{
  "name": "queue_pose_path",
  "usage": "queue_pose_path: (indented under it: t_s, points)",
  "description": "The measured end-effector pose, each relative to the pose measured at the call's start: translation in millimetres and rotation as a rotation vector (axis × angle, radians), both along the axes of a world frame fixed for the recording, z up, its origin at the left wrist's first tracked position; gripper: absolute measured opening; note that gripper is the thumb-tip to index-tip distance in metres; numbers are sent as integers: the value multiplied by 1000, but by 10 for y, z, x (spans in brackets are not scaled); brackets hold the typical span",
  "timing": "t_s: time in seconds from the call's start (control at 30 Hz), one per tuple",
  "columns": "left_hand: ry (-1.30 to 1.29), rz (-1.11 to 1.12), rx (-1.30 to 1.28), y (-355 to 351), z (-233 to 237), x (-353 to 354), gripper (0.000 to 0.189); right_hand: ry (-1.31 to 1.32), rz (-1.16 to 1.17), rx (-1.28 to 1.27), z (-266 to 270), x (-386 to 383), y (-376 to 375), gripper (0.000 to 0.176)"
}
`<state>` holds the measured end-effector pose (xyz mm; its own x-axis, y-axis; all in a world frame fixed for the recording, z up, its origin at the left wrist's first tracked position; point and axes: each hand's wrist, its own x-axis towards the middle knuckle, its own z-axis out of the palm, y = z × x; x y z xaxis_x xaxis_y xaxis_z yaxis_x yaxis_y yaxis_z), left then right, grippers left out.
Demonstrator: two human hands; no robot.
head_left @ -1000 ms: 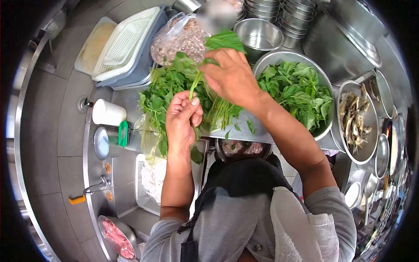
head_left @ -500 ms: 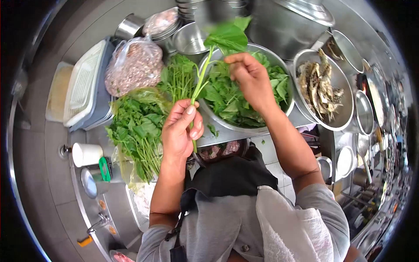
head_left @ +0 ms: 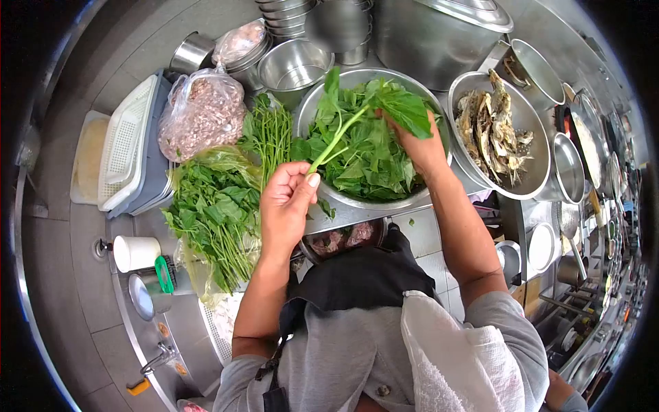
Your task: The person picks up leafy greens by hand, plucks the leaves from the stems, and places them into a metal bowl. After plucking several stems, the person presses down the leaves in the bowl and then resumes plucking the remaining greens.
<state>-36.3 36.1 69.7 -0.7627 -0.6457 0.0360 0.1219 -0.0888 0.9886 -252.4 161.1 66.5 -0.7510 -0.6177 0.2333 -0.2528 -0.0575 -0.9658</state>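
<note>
My left hand [head_left: 287, 202] is closed around the lower end of a green leafy stem [head_left: 338, 143]. The stem slants up to the right over a wide metal bowl [head_left: 374, 202], and a broad leaf [head_left: 406, 110] hangs at its top. Behind that leaf is my right hand [head_left: 420, 145], above the bowl, its fingers mostly hidden. Loose green leaves [head_left: 367, 161] fill much of the bowl. To the left of my left hand, a heap of leafy stems [head_left: 216, 206] lies on a plastic bag. Barer green stems [head_left: 274, 137] lie between this heap and the bowl.
Dried fish [head_left: 491, 130] sit in a metal bowl to the right. At the left are a bag of pinkish chopped food [head_left: 202, 113] and stacked plastic baskets [head_left: 130, 137]. A large pot [head_left: 432, 41] stands behind. Another person's arm [head_left: 561, 393] shows at lower right.
My right hand has moved right and down, behind the broad leaf. The stem in my left hand has tipped to the right over the bowl. The view has shifted slightly.
</note>
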Motion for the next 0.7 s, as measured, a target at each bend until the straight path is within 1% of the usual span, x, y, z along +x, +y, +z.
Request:
queue_pose_path:
  t_s: [0.07, 0.1, 0.13, 0.2, 0.23, 0.27, 0.3, 0.37, 0.4, 0.5, 0.57, 0.67, 0.7]
  points:
    - [-69, 85, -116, -31, -28, 5, 16, 78, -20, -17, -339, -89, -52, 17]
    - [-46, 105, -105, -65, -32, 14, 16, 120, -32, -25, -362, -121, -50, 17]
    - [-23, 127, -93, -110, -40, 28, 16, 1, -54, 213, -338, -227, 29, 12]
    - [3, 200, -107, -184, -49, 66, 17, -82, -109, 75, -361, -317, 43, 9]
    - [-5, 194, -82, -219, -36, 97, 17, -127, -138, 6, -380, -344, 52, 9]
    - [-14, 186, -58, -258, -14, 128, 17, -17, -129, 53, -398, -371, 76, 12]
    - [-22, 174, -34, -283, -1, 144, 17, 196, -118, 153, -336, -319, 93, 14]
    - [-25, 193, -88, -280, -14, 131, 18, 625, -100, 355, -67, -160, 150, 19]
    - [-23, 207, -118, -263, -26, 117, 18, 795, -142, 229, 21, -141, 121, 29]
    - [-48, 212, -244, -218, -83, 70, 17, 925, -178, 104, 467, 23, 76, 32]
    - [-110, 215, -360, -187, -88, 48, 17, 1033, 31, 169, 706, 244, 47, 36]
    - [-247, 254, -592, -91, -44, 32, 17, 1279, 138, 217, 840, 435, -163, 27]
    - [-245, 246, -623, -74, -32, 33, 16, 1346, 120, 242, 821, 383, -184, 25]
